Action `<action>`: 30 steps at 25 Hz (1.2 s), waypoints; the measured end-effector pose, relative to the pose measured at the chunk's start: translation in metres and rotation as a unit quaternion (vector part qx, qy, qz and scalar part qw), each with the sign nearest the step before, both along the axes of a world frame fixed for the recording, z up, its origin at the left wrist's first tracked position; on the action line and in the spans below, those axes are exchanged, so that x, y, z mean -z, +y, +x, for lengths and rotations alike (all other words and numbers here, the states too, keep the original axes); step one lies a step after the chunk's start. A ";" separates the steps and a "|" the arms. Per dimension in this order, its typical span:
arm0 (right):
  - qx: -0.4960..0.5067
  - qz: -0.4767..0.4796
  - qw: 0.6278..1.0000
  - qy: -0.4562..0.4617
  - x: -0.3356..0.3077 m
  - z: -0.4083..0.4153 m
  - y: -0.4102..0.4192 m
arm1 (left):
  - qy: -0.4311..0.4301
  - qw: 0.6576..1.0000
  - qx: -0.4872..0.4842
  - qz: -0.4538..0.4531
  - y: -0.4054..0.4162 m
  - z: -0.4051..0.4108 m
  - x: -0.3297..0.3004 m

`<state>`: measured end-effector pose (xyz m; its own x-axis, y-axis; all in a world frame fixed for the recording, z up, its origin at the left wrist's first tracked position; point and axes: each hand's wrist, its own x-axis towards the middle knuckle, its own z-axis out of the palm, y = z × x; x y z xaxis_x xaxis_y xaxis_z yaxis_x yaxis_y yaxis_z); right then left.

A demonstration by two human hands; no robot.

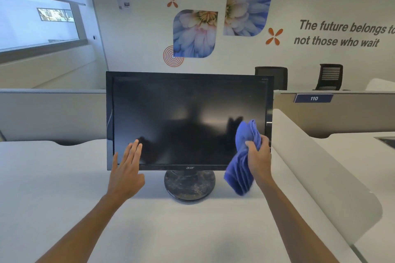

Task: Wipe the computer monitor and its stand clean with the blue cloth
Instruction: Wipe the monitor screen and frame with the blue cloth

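A black computer monitor (188, 117) stands upright on a white desk (64, 177), its screen dark. Under it sits a round black stand (189, 186) with dusty smears on its base. My right hand (259, 156) grips a bunched blue cloth (243, 168) in front of the screen's lower right corner; part of the cloth hangs below the bezel. My left hand (128, 166) is held flat with straight fingers in front of the screen's lower left corner; whether the fingertips touch the glass I cannot tell.
A curved white divider (320, 166) runs along the desk's right side. Grey partition panels (53, 113) stand behind the monitor. Two black office chairs (329, 77) stand beyond the partition by the decorated wall.
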<state>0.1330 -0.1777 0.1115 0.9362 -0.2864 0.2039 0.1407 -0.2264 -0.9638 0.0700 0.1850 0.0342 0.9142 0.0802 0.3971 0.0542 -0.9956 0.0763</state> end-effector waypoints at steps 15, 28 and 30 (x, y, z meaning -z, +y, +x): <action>-0.304 0.486 0.818 0.045 -0.143 0.037 0.161 | -0.067 0.997 -0.049 0.009 0.073 0.047 -0.097; -0.256 -0.392 0.853 -0.229 -0.203 0.113 0.344 | -0.066 0.996 -0.016 -0.061 0.095 0.071 -0.102; -0.260 -0.500 0.800 -0.206 -0.194 0.112 0.363 | -0.068 0.995 -0.017 -0.073 0.094 0.073 -0.099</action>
<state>0.2446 0.1849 0.3051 0.6702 0.6190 0.4094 0.7254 -0.6630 -0.1850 0.1425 0.2793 0.1334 0.8488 0.1767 0.4984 0.0678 -0.9711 0.2289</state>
